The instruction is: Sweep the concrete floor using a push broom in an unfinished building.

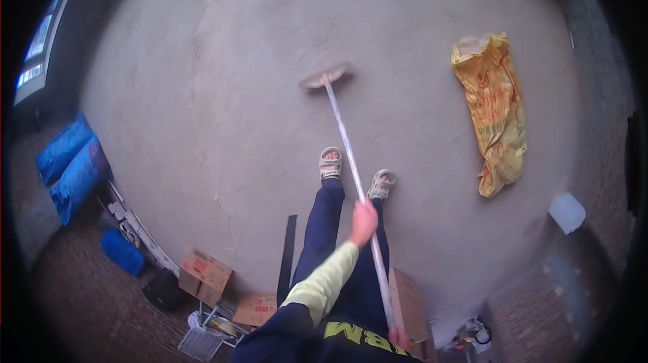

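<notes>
A push broom with a long pale handle [345, 135] reaches away from me across the floor. Its wide pinkish-brown head [326, 77], blurred, is at the far end on the concrete. Partway along the handle, in front of my legs, my left hand [364, 221] wraps round it. My right hand [399, 337] grips near the handle's near end, close to my body, and part of it is cut off by the lower edge. The handle passes between my sandalled feet.
A crumpled yellow woven sack [496, 117] lies on the concrete floor [250, 127] to the right. A white plastic jug [567, 213] is beyond it. Blue sacks [75, 167] lean at the left. Cardboard boxes [204, 274] and a metal rack [202, 341] stand lower left, beside a dark strip [287, 258].
</notes>
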`<state>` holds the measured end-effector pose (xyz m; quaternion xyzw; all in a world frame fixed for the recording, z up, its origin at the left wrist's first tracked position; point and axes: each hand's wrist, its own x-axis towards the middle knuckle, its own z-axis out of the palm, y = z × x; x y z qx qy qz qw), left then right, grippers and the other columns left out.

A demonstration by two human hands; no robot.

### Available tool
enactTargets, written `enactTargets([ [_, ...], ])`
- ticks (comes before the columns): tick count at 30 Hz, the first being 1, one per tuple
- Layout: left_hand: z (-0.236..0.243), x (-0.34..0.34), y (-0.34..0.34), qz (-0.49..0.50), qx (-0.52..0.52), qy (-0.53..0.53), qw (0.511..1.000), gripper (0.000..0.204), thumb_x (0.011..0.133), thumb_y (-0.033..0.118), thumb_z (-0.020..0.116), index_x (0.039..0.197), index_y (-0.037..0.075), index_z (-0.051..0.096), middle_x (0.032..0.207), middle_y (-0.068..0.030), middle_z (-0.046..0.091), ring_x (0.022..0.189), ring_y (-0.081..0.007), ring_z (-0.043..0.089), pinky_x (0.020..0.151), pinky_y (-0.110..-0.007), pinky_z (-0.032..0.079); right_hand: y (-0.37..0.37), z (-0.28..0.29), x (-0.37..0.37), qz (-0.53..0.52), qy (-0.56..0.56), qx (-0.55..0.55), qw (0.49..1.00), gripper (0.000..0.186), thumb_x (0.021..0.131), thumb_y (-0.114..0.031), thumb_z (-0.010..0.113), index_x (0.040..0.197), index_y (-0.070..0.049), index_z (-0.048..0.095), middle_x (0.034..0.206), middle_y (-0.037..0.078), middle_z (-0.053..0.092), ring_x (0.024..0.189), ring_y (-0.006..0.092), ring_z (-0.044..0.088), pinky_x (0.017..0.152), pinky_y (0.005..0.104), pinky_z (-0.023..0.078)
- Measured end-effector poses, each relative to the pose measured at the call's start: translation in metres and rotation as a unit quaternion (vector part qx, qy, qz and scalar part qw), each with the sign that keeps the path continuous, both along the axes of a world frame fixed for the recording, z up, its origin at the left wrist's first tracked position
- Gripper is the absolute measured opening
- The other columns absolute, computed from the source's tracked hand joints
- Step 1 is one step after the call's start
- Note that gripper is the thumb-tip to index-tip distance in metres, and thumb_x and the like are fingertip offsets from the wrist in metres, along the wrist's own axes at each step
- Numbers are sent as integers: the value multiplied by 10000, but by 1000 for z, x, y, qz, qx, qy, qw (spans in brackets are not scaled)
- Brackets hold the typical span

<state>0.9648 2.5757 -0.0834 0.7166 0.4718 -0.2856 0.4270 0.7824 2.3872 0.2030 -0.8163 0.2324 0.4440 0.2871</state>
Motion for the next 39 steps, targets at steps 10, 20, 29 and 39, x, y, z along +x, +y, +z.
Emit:
enactTargets([
  [10,-84,240,169,0,92,-87,992,479,867,316,324,609,-34,526,534,-164,549,521,-298,584,471,-380,466,105,-133,238,-85,36,300,949,334,875,-315,384,761,-9,456,503,102,481,419,190,507,408,311,386],
  [20,-26,57,-27,-34,-7,47,998,380,864,299,326,853,-63,440,803,-304,542,735,-415,554,635,-450,454,-28,-21,67,-70,150,46,985,347,823,-338,470,690,-19,500,571,182,507,556,272,565,501,371,408],
  [29,-108,442,306,-85,167,-78,979,435,860,299,340,693,-35,564,598,-172,578,578,-301,600,530,-374,484,255,-157,424,-167,91,374,908,300,879,-300,395,756,-29,430,485,41,439,335,112,423,310,275,341],
  [39,19,291,172,51,65,-32,996,357,865,306,359,819,-39,437,756,-285,537,752,-417,538,619,-457,428,153,1,320,61,119,57,989,282,853,-275,423,737,-22,462,558,173,498,534,341,532,482,389,388],
])
